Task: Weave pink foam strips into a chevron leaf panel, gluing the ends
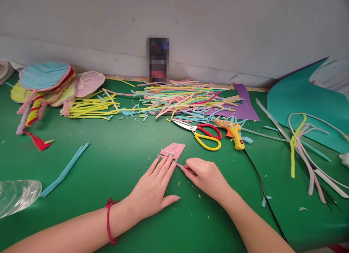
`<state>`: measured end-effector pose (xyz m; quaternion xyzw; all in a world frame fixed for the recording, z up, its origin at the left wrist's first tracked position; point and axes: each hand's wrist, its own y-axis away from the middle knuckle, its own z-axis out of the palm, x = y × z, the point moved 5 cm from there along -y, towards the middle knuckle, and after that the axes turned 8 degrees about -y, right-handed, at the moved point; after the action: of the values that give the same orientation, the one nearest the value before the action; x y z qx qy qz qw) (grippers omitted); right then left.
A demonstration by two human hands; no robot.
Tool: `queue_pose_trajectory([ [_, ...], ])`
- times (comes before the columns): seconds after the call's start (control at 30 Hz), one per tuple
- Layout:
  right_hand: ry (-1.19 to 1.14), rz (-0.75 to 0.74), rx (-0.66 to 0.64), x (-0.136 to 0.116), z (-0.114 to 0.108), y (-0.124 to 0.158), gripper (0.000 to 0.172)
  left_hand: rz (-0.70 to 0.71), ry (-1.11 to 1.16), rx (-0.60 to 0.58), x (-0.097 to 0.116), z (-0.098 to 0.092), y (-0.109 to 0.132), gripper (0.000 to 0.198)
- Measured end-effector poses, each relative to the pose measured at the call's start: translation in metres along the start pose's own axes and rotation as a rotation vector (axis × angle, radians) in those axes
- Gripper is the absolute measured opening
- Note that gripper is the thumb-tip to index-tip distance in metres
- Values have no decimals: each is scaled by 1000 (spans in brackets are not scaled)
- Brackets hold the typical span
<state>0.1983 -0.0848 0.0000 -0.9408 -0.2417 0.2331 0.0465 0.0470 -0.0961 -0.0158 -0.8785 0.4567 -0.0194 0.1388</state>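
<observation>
A small pink piece made of strips laid side by side (173, 150) lies on the green table (114, 151). My left hand (155, 185) lies flat, fingers stretched out, its fingertips pressing the piece's near edge. A red cord circles that wrist. My right hand (205, 176) is closed in a pinch on the end of a pink strip (180, 166) that runs from the piece toward it.
Red-and-yellow scissors (203, 134) and a yellow glue gun (233, 133) with a black cord lie just beyond. A heap of coloured strips (177, 98), round woven fans (46, 82), blue strips (65, 171), a teal sheet (302, 103) and a clear bottle (16, 194) lie around.
</observation>
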Motion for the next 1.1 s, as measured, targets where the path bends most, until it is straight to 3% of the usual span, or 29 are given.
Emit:
queue_pose_trajectory([
  [0.23,21,-15,17,-3,0,0,31,-35,55,-65,-2,10,3,84],
  [0.67,28,-13,21,-2,0,0,29,-84,53,-67,-3,12,3,84],
  [0.9,-34,69,-1,4,0,0,21,-98,87,-68,-4,13,3,82],
  [1.1,-27,52,27,1,3,-1,26,-103,92,-85,-4,14,4,81],
])
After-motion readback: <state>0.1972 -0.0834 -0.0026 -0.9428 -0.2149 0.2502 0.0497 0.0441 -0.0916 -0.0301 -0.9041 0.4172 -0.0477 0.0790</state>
